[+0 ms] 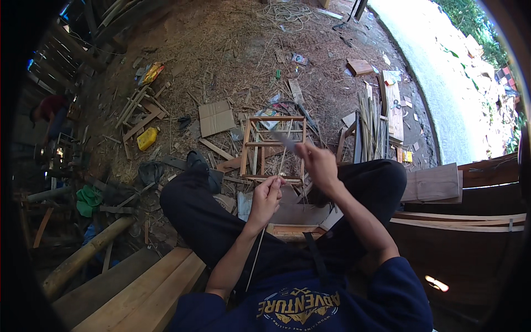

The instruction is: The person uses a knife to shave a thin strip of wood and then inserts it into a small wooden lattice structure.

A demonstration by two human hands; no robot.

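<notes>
My left hand (266, 200) is closed around a long thin pale strip (255, 260), perhaps bamboo or cane. The strip's lower end trails along my left forearm toward my lap, and its upper part extends away over a small wooden frame (275, 144). My right hand (319, 166), just right of and beyond the left, grips a knife (284, 140). Its blade is smeared by motion and points up and left, near the strip; whether they touch I cannot tell. The wooden frame stands on the ground between my legs, with crossbars joining its sides.
Flattened cardboard (216, 118), a yellow jug (147, 138) and wood scraps lie on the littered ground. Bundled strips (371, 130) and a plank with scissors (396, 104) are at the right. Boards (138, 293) flank me at lower left. Another person (54, 113) is at the far left.
</notes>
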